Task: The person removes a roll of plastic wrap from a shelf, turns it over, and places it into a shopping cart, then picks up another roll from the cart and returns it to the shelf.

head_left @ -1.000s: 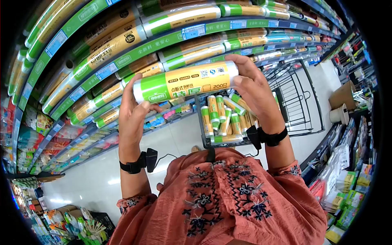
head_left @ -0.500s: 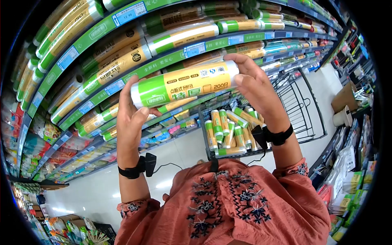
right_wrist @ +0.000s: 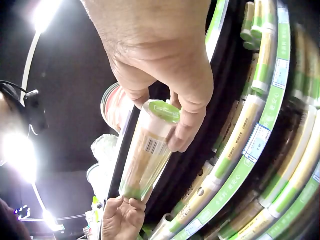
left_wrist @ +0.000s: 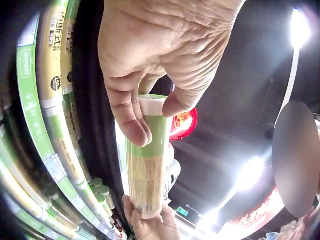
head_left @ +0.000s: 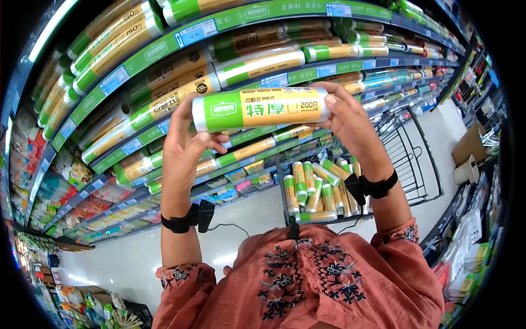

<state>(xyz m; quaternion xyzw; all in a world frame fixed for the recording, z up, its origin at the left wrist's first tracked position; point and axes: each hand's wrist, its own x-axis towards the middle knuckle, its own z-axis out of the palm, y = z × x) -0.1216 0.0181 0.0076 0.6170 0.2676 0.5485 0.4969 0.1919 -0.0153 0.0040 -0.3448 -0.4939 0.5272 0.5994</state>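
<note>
A roll of food storage bags [head_left: 263, 109], green at one end and yellow along the rest, is held up between both hands in front of the shelves. My left hand [head_left: 185, 145] grips its green end, with the thumb below and fingers around the far side. At the yellow end my right hand [head_left: 353, 123] pinches the roll's edge between thumb and fingers. In the left wrist view the left fingers curl about the white rim of the roll [left_wrist: 150, 165]. A barcode shows on the roll [right_wrist: 145, 155] in the right wrist view. Printed characters and "200" face the head camera.
Shelves [head_left: 274, 81] packed with similar rolls stretch across the front. Below my right forearm stands a black wire shopping cart [head_left: 419, 159] holding several rolls [head_left: 315, 192]. A beige bin [head_left: 467, 171] and hanging packs line the right side. Pale tile floor [head_left: 131, 263] shows lower left.
The roll has turned about its long axis, bringing the large green characters to its middle, and lies more level. Both hands still hold it and sit slightly farther right in the head view.
</note>
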